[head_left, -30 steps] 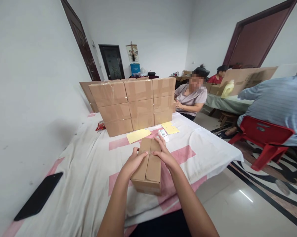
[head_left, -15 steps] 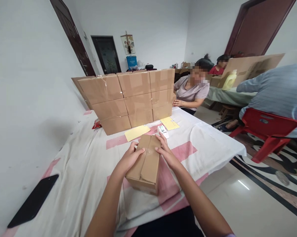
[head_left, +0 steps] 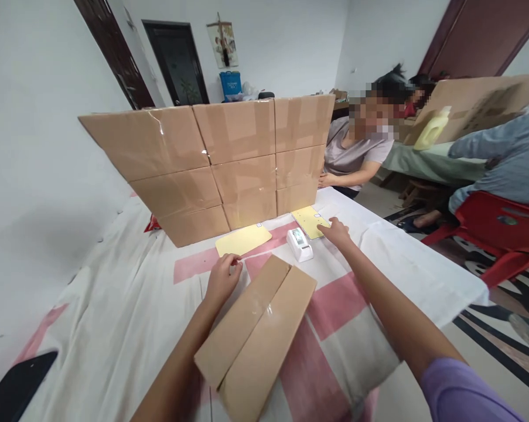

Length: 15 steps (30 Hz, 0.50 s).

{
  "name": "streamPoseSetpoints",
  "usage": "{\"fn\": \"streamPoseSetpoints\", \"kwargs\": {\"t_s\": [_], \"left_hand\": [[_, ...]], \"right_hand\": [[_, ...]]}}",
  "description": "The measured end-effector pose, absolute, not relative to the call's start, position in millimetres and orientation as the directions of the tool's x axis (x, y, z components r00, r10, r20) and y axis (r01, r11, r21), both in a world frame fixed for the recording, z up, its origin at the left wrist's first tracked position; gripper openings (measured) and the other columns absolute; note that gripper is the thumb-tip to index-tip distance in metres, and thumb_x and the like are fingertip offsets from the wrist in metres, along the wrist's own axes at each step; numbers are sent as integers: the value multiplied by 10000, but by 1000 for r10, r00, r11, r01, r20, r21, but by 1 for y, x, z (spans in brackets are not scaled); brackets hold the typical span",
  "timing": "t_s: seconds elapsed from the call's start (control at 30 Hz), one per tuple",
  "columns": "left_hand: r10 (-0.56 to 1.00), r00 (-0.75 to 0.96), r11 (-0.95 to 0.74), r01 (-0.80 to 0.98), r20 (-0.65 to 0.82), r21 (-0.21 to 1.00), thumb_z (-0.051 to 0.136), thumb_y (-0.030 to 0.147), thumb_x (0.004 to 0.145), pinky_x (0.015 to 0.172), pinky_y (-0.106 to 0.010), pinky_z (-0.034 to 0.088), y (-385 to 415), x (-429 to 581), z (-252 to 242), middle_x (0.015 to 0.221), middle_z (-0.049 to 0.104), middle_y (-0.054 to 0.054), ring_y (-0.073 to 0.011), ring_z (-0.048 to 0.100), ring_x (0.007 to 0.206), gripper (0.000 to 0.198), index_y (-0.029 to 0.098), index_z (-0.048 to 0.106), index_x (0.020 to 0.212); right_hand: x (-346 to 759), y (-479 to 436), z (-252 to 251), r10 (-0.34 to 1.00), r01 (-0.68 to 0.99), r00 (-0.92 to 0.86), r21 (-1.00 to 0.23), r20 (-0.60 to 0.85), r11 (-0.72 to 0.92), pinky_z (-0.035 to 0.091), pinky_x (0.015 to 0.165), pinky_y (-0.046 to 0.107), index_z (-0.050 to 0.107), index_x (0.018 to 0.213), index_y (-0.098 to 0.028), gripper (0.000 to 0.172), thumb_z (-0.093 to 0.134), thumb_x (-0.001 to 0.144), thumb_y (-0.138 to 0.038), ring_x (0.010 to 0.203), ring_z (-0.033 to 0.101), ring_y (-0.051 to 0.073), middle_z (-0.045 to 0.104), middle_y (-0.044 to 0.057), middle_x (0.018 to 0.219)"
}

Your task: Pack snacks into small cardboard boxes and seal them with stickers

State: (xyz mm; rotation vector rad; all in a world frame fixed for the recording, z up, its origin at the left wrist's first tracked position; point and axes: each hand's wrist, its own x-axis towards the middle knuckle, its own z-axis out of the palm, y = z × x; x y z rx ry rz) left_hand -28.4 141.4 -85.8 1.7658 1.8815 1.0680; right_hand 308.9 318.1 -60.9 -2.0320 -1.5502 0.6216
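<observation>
A taped cardboard box (head_left: 259, 328) lies at an angle on the cloth in front of me, with neither hand holding it. Just beyond its left side is my left hand (head_left: 224, 278), fingers loosely bent and nothing visible in them. It is close to the near edge of a yellow card (head_left: 243, 239). My right hand (head_left: 337, 232) reaches out to a second yellow card (head_left: 309, 221) with dark marks. Its fingers are apart at that card's right edge; whether they touch it is hard to tell. Between the cards stands a small white device (head_left: 299, 244) with a screen.
A wall of stacked cardboard boxes (head_left: 242, 164) crosses the far side of the table. Behind its right end sits a person (head_left: 356, 152). A black phone-like slab (head_left: 20, 387) lies at lower left. Beyond the table's right edge are a red chair (head_left: 501, 234) and another person.
Both hands have let go of the box, which now lies turned and nearer. My right hand has moved forward and right to the yellow card; my left hand is off the box's side.
</observation>
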Motion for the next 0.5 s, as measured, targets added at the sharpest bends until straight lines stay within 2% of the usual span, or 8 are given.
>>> {"fn": "streamPoseSetpoints", "kwargs": {"t_s": [0.07,0.13,0.23,0.3,0.37,0.43,0.5], "left_hand": [[952,-152,-76,724,266,686,486,311,873,914,-415,462,149,-28,-102,984,675,-68,-254,610,988,188,221,637,941],[951,-142,-81,743,275,664,496,300,877,914,-427,456,150,-27,-113,983,685,-66,-258,613,982,196,223,649,971],[953,-131,-80,759,272,646,515,300,882,911,-442,444,149,-29,-119,991,693,-63,-263,611,978,228,223,647,1050],[955,-128,-80,761,269,643,527,306,884,909,-446,439,148,-30,-120,996,695,-60,-266,613,983,240,224,645,1076],[954,-128,-83,757,272,648,536,306,879,907,-447,438,148,-31,-120,992,698,-57,-267,616,982,241,230,649,1078],[950,-132,-93,745,283,660,542,306,870,903,-449,445,148,-31,-120,977,704,-55,-268,622,971,236,232,657,1062],[944,-141,-109,722,299,683,540,312,862,883,-438,468,148,-31,-121,950,714,-54,-263,638,942,227,226,667,1030]], "right_hand": [[299,345,-66,949,779,307,-553,-75,-296,353,1048,524,535,1274,-133,631,712,742,-423,1344,400,421,537,240,1363],[289,367,-68,935,790,347,-516,-71,-332,304,1088,543,531,1264,-124,683,783,684,-383,1383,353,432,487,260,1403],[281,394,-66,906,726,392,-552,-158,-410,342,1078,547,537,1245,-138,737,864,598,-271,1372,393,431,530,249,1360],[281,405,-60,892,653,381,-611,-245,-447,450,984,516,580,1166,-135,661,873,579,-212,1247,530,418,618,218,1221],[283,408,-52,888,599,349,-658,-299,-457,538,823,458,619,1067,-131,525,862,610,-217,1033,651,367,673,171,1061],[285,401,-43,898,529,301,-727,-321,-437,561,689,400,637,1010,-136,413,838,671,-260,857,687,300,693,133,952],[288,384,-31,931,445,225,-819,-288,-361,559,632,351,649,990,-144,332,797,744,-310,769,691,248,710,115,896]]}}
